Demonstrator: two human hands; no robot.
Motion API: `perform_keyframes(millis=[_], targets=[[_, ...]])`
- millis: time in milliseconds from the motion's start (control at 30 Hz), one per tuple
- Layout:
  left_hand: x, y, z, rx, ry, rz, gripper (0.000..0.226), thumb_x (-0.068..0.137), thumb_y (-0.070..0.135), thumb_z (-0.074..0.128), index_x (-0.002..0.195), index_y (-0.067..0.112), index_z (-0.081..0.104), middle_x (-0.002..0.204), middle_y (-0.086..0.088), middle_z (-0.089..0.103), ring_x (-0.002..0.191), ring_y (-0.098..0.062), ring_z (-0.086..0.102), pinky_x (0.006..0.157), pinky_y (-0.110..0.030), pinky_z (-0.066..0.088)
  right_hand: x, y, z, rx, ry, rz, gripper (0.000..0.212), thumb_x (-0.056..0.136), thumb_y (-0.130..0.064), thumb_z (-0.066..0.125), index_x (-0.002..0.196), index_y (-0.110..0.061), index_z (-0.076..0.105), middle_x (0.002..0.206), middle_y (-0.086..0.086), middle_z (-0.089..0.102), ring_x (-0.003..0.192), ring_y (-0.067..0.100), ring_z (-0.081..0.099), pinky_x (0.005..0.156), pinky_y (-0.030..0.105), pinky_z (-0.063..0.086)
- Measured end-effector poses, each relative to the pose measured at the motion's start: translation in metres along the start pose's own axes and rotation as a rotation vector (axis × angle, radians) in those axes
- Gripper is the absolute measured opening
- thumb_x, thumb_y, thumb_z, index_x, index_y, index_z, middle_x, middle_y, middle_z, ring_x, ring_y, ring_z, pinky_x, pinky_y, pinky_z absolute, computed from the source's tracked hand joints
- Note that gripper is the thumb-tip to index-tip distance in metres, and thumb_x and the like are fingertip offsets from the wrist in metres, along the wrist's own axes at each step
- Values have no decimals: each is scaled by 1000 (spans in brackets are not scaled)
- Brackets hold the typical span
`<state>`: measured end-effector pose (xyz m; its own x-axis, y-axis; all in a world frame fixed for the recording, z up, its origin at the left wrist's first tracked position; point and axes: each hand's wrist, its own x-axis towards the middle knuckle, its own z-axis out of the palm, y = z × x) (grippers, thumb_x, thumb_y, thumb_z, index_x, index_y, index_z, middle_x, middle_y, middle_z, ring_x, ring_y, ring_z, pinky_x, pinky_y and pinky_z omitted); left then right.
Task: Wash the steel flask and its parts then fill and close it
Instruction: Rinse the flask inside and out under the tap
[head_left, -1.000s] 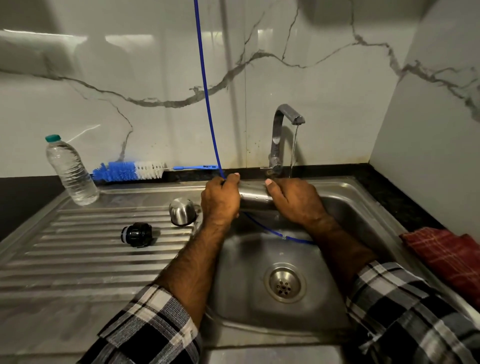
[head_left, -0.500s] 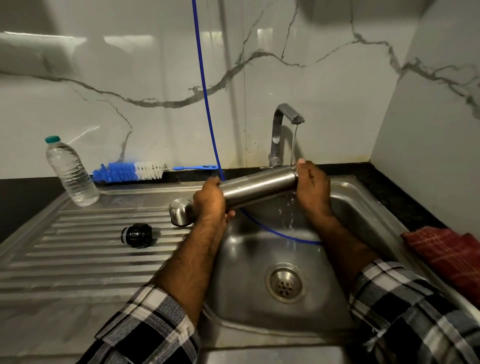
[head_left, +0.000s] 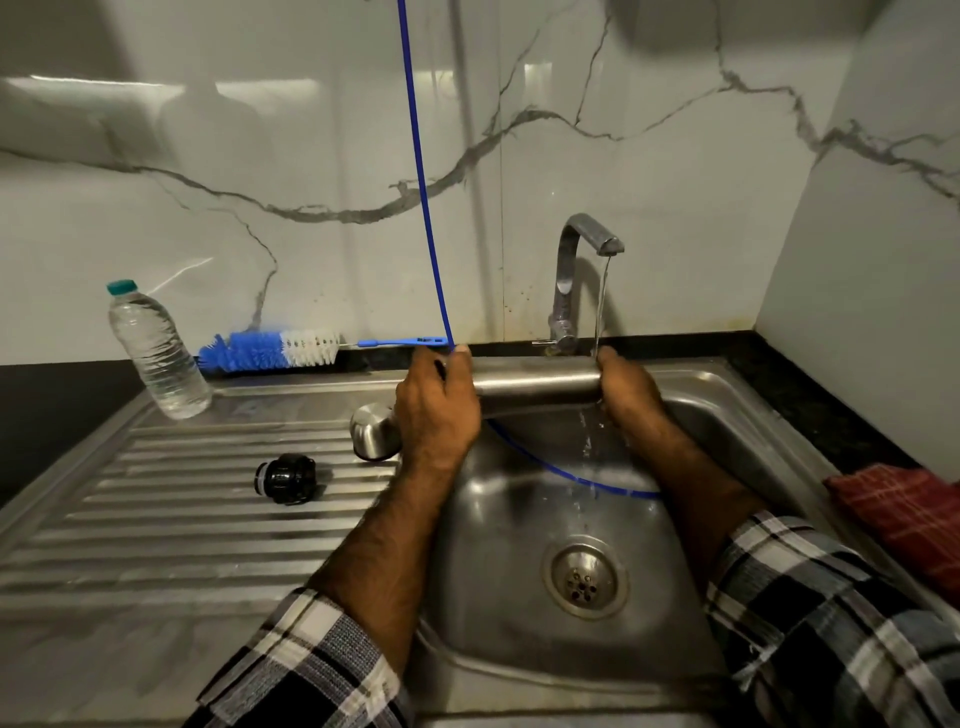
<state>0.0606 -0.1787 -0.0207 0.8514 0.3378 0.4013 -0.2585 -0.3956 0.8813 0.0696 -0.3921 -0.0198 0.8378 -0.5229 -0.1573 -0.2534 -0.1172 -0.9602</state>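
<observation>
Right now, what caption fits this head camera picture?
Two hands hold a long steel flask sideways under the running tap.

Two bare forearms, black, white and grey plaid sleeves (head_left: 306, 670) pushed up, hairy arms

Dim indoor light; pale glare patches sit on the glossy wall (head_left: 156, 93), the sink (head_left: 519, 519) gleams softly, and wide-angle distortion bends the edges.
</observation>
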Motion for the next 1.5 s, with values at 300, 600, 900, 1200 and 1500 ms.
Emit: perform_keyframes(millis=[300,600,900,1200,1500], targets=[[11,7,-6,-241,-81,-444,34,94,56,57,101,24,64,99,-3,64,95,-30,66,65,-38,60,-4,-1,-5,65,3,-342,37,107,-48,45,92,-21,65,95,11,70,86,25,67,78,39,54],[-8,8,6,-12,-16,168,45,101,57,46,96,12,55,86,-4,64,83,-30,63,70,-37,48,1,-12,-2,-81,87,-109,33,101,-49,55,101,-19,70,95,6,71,86,22,68,83,39,60],[-5,9,21,-107,-98,-420,82,72,83,35,121,24,64,115,-10,68,102,-36,69,87,-57,63,-46,-2,35,-689,75,-1157,48,108,-43,37,105,-16,76,95,5,76,86,24,68,90,42,52],[-9,14,0,46,-125,25,33,104,47,58,100,15,63,102,-3,64,94,-23,57,78,-31,38,-32,-6,11,-677,-204,-639,47,108,-60,38,98,-27,71,93,3,71,85,20,66,73,31,47],[-8,3,5,33,-221,174,37,99,52,53,93,18,65,94,-2,68,91,-24,60,80,-30,44,-25,-16,-11,-637,-513,-251,39,109,-54,38,107,-32,69,107,9,76,95,25,72,91,44,58]])
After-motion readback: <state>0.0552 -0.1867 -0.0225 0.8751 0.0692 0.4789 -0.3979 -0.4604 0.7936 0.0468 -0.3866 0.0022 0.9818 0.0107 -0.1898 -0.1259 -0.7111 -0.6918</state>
